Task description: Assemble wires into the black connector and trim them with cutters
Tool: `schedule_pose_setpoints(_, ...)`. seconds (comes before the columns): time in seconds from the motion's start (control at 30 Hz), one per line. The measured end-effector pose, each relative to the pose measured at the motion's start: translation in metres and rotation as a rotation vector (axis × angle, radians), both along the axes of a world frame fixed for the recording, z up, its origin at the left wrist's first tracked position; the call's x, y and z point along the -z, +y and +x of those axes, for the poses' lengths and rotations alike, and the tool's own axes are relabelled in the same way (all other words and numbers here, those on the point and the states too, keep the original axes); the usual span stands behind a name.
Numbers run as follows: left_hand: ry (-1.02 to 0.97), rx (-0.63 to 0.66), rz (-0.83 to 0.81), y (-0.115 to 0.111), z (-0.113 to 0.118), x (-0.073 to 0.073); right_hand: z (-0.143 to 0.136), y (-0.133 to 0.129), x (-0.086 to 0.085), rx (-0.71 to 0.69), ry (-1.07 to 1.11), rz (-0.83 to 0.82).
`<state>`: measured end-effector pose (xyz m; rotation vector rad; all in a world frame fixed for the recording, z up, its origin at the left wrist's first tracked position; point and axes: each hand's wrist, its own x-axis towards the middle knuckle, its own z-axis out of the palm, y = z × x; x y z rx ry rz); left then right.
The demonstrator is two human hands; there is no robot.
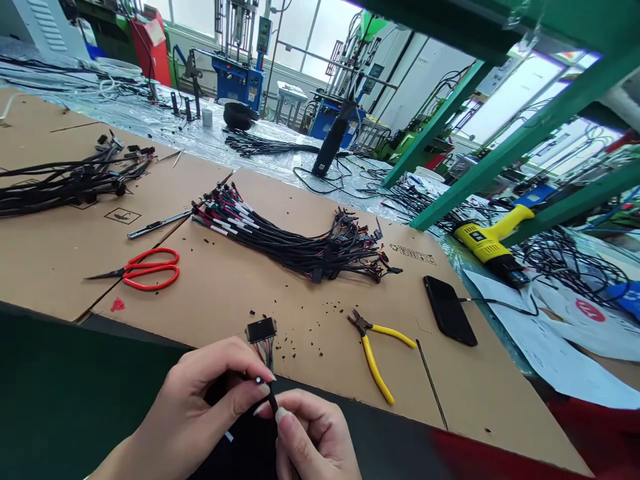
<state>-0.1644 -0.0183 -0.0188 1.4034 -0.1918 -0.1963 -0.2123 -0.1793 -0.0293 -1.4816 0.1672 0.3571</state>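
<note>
My left hand (215,393) pinches a black wrapped cable (272,399) just below its fan of thin coloured wires (264,353). Those wires run up into a black rectangular connector (261,329), which lies over the cardboard near its front edge. Lower on the same cable, my right hand (313,433) is closed with thumb and fingertips on it. A small dark piece with a pale round end shows between the left thumb and index finger; what it is, I cannot make out. Small black scraps (300,343) lie right of the connector.
Red-handled scissors (153,269) and a metal pen-like tool (159,224) lie left. Behind is a cable bundle (295,247), with another bundle (65,180) far left. Yellow-handled cutters (376,347), a phone (450,311) and a yellow heat gun (490,243) are right. Green beams (500,157) cross the upper right.
</note>
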Motion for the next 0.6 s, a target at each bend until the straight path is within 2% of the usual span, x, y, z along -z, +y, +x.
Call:
schedule_pose_setpoints(0.07,0.032,-0.033,0.060,0.003,-0.003,0.002,0.009,-0.022,-0.007,-0.042,-0.191,-0.339)
schedule_pose_setpoints(0.1,0.096,-0.041,0.081,0.005,-0.004,0.003,0.014,-0.035,-0.011,-0.001,-0.320,-0.573)
schedule_pose_setpoints(0.13,0.161,-0.060,0.093,0.007,-0.005,0.004,0.019,-0.051,-0.015,0.107,-0.436,-0.799)
schedule_pose_setpoints(0.2,0.304,-0.149,0.094,0.008,-0.007,0.007,0.027,-0.083,-0.020,0.186,-0.501,-1.234)
schedule_pose_setpoints(0.23,0.353,-0.195,0.086,0.009,-0.007,0.009,0.030,-0.097,-0.019,0.188,-0.483,-1.324)
schedule_pose_setpoints(0.3,0.408,-0.223,0.068,0.009,-0.005,0.013,0.033,-0.121,-0.012,0.143,-0.412,-1.422)
schedule_pose_setpoints(0.43,0.376,-0.111,0.033,0.008,0.000,0.016,0.037,-0.143,0.016,0.048,-0.309,-1.484)
schedule_pose_setpoints(0.53,0.365,-0.084,-0.019,0.005,0.004,0.012,0.044,-0.149,0.030,0.099,-0.352,-1.501)
schedule_pose_setpoints(0.6,0.356,-0.073,-0.057,0.003,0.006,0.009,0.049,-0.154,0.032,0.140,-0.392,-1.477)
